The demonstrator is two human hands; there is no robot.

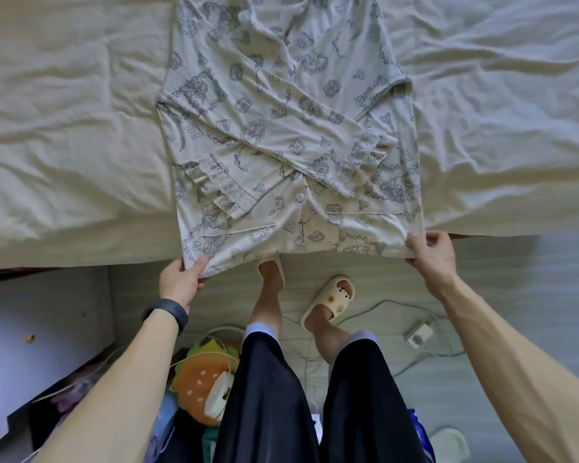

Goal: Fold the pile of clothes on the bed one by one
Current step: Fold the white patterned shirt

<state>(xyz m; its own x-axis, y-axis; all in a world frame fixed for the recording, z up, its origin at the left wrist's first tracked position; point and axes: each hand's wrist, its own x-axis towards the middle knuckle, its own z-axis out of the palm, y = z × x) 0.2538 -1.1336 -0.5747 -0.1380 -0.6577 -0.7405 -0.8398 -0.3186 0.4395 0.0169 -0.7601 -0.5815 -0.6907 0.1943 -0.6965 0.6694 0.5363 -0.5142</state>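
Your left hand (180,281) & right hand (430,250) each pinch a bottom hem corner of the printed pajama top (288,128), sleeves crossed, flat on the bed (64,111).

Down on the pale plank floor (515,295): a cream slipper (328,297) with small charms on its top, worn on a foot. Just to its right, a white charger (418,333), thin cables looping around it. Lower left, a burger-shaped plush (194,375) in orange and yellow, near a white cabinet (44,329). Dark shorts (264,396) at centre bottom. A black wristband (164,312) on one wrist.
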